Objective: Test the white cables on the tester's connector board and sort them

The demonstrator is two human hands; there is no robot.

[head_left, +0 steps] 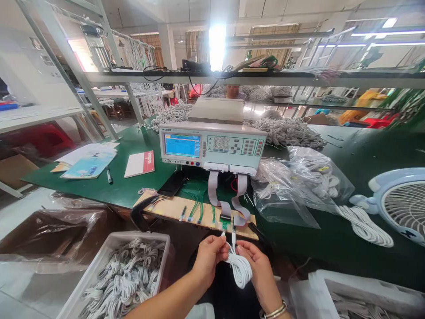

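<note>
A coiled white cable (241, 271) hangs between my two hands above my lap. My left hand (210, 256) is closed, thumb and finger pinching one end of it just below a small green circuit board (224, 224) on the wooden strip (174, 214). My right hand (258, 268) is closed on the cable near its other white plug (233, 238), which points up at a second connector beside the board. I cannot tell how deeply either plug sits. Grey ribbon cables (214, 188) run from the board area up to a bench tester (212, 144) with a lit blue screen.
Coiled cables fill a white bin (126, 270) at lower left; another bin (361, 288) stands at lower right. Bagged cables (308, 177), a loose coil (368, 226) and a fan (398, 201) lie rightward on the green table (295, 241). Papers (89, 161) and a pen (109, 175) lie left.
</note>
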